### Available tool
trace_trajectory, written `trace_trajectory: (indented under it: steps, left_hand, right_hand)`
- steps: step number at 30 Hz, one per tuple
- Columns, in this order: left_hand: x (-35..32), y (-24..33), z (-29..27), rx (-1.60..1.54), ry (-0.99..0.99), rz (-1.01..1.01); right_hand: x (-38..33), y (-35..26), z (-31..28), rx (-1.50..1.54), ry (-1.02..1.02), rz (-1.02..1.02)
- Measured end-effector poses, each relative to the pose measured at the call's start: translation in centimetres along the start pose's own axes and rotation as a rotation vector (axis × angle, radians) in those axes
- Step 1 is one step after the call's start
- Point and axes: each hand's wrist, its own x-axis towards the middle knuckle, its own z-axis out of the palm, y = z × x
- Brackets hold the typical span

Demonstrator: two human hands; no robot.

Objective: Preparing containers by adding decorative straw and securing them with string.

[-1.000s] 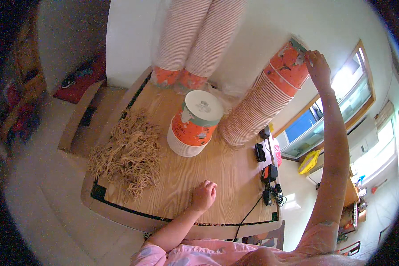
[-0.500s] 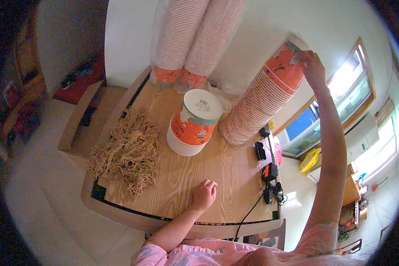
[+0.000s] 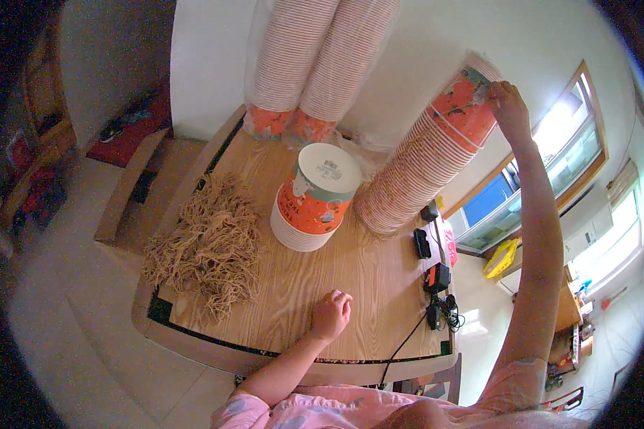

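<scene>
We find the fingers (image 3: pixel 501 89) of the right hand (image 3: pixel 511 118) bent against the side of the top cup in the tall cup stack (image 3: pixel 426 171), near its upper end. Because the hand hides its own grip, we cannot tell whether they are closed on the cup or only rest against it. We note the right arm raised along the right of the view. The left hand (image 3: pixel 329 317) lies on the near part of the worktop (image 3: pixel 379 314), its fingers curled loosely inward.

We record the tall cup stack standing on the far right part of the worktop, its cups orange with pale rims. Just left of it stands a short cup stack (image 3: pixel 313 207), base up. Left of that we find a tangled heap of brown twine (image 3: pixel 207 250). Two pale stacks (image 3: pixel 297 61) in clear wrap stand at the back, side by side. Along the right edge we list a black adapter (image 3: pixel 436 277) and a coiled black cable (image 3: pixel 450 313). A cardboard box (image 3: pixel 132 207) stands beyond the worktop's left side.
</scene>
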Motion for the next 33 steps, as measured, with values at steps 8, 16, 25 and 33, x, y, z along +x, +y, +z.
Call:
trace_trajectory:
  steps: [8,16,25,33]
  left_hand:
    - [0.0,-0.2,0.2,0.001,-0.011,0.007]
    - [0.0,-0.3,0.4,0.035,0.000,0.006]
    - [0.0,-0.1,0.2,0.019,-0.008,-0.003]
    - [0.0,0.2,-0.3,0.014,-0.039,-0.035]
  right_hand:
    - [-0.9,0.0,0.7,0.089,0.070,0.017]
    - [-1.5,-1.0,0.2,0.074,0.040,0.001]
    - [0.6,-0.1,1.6,0.229,-0.019,0.233]
    - [1.5,1.0,1.1,0.296,-0.035,0.203]
